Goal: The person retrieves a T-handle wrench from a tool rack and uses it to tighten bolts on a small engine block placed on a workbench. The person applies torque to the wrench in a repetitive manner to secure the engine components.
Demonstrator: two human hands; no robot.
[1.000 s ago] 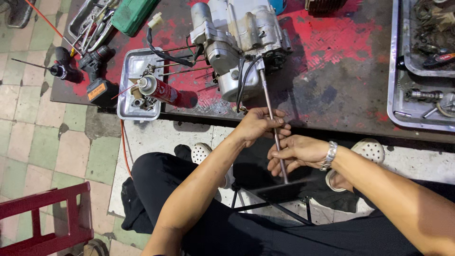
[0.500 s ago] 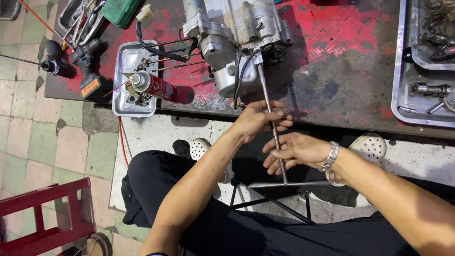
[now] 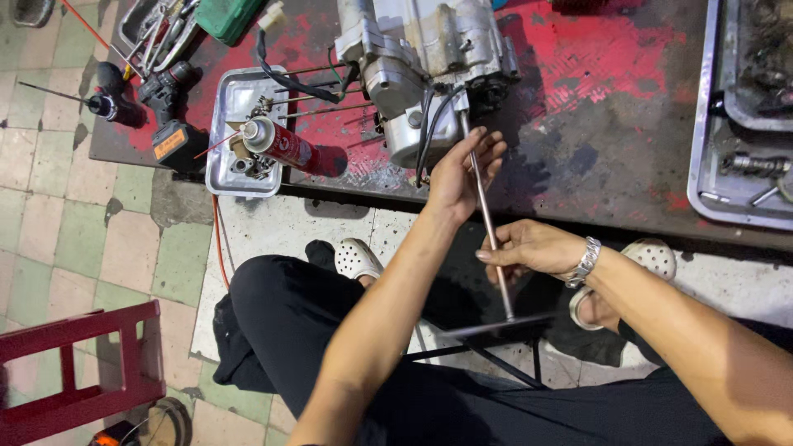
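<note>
A long thin metal rod (image 3: 487, 219) with a cross handle at its near end runs from my lap up into a grey engine block (image 3: 425, 62) on the dark, red-stained work surface (image 3: 578, 157). My left hand (image 3: 462, 173) lies against the upper part of the rod, fingers spread loosely beside it near the engine. My right hand (image 3: 529, 248), with a metal bracelet on the wrist, grips the rod lower down. I am seated, black trousers and white clogs below.
A small metal tray (image 3: 221, 161) left of the engine holds a red spray can (image 3: 285, 144) and small parts. A cordless drill (image 3: 161, 107) lies further left. More parts trays (image 3: 706, 165) stand at the right. A red stool (image 3: 78, 372) is at the lower left on the tiled floor.
My left hand has slid up the rod toward the engine and its fingers have loosened and spread. My right hand has stayed clasped on the lower part of the rod.
</note>
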